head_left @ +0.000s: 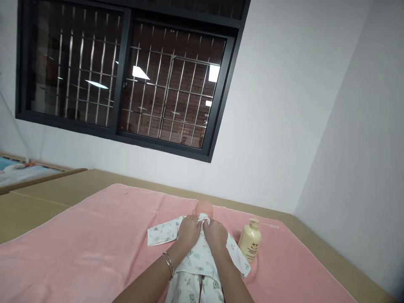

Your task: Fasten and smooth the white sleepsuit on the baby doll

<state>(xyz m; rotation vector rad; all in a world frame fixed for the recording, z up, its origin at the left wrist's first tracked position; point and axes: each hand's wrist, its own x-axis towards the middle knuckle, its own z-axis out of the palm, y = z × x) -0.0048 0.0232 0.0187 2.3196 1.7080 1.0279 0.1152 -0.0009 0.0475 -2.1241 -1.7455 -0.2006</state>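
Note:
A baby doll lies on its back on a pink mat, its bald head [204, 207] toward the wall. It wears a white printed baby shirt [199, 256] and matching trousers [186, 288]. At the neckline, my left hand [190, 230] and my right hand [216, 235] meet side by side, fingers curled and thumbs close together, pinching the shirt's collar. The shirt's sleeves spread out to both sides. Around my left wrist are thin metal bangles [168, 264]. My hands and forearms cover much of the shirt's chest.
The pink mat [94, 235] covers most of a wooden platform [41, 198]. A pale yellow pump bottle [250, 240] stands beside the right-hand sleeve. Behind are a white wall [268, 126] and a dark-framed barred window [164, 84]. Bedding [25, 173] shows at the far left.

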